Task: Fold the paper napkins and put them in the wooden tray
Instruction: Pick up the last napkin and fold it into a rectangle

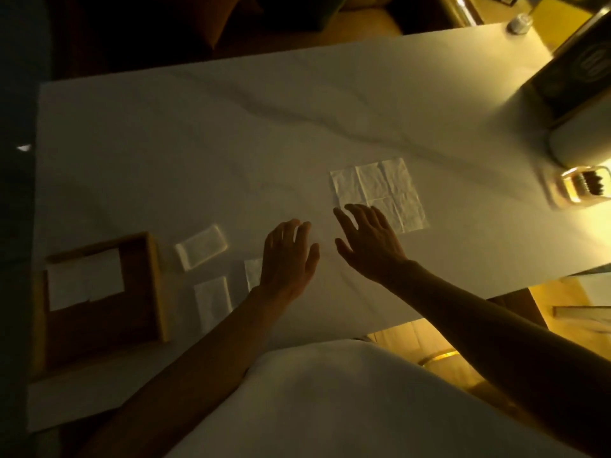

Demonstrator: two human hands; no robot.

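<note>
Dim, yellow-tinted lighting; head view looks down on a pale marble-patterned tabletop (231, 127). An unfolded, creased white paper napkin (380, 190), square with visible fold lines dividing it into panels, lies flat right of centre frame. The right hand (370, 241) is spread palm-down, fingers loose and grasping nothing, its fingertips at the napkin's lower left corner; whether they touch the paper cannot be told. The left hand (287, 256) sits just beside it to the left, also flat with fingers extended and holding nothing, clear of the unfolded napkin. Three small folded white napkins lie left of the left hand: one tilted rectangle (202, 246) toward centre left, one (213, 300) below it beside the left forearm, and one (253, 272) partly hidden by the left wrist. The square brown wooden tray (155, 285) sits at lower left of the frame and holds a folded white napkin (84, 279) in its upper portion. At upper right stands a dark box-shaped dispenser (575, 81) bearing an oval emblem; its lettering is too blurred to read. Below it at right edge is a small clear holder (585, 186) with dark contents. No legible writing anywhere.
</note>
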